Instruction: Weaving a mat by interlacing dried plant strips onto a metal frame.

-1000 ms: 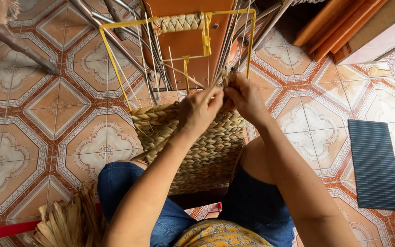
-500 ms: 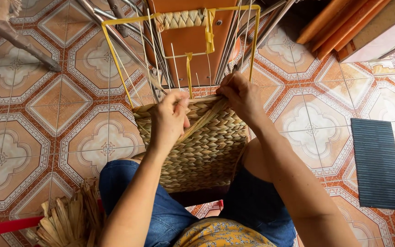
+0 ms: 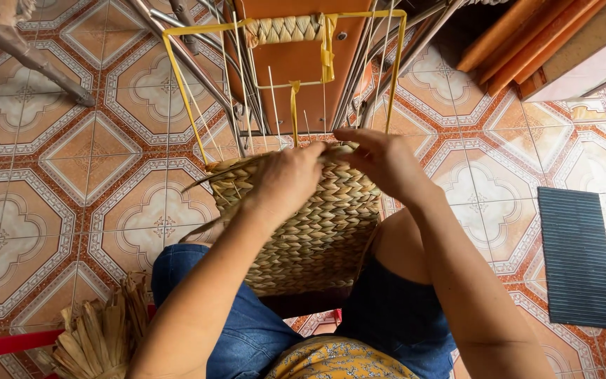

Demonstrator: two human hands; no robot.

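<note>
Just hands [image 3: 338, 168] at basket rim [image 3: 303, 158]

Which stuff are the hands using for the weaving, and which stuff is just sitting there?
In use:
left hand
right hand
woven basket
yellow wire frame
loose straw strand

Lying about:
bundle of dried straw
dark ribbed mat
orange planks

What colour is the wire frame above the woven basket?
Yellow: the thin wire frame shows best in the head view.

Patterned orange-and-cream floor tiles [image 3: 57, 182] fill the room; a dark ribbed mat [image 3: 578, 256] lies beside orange planks [image 3: 520, 42].
</note>
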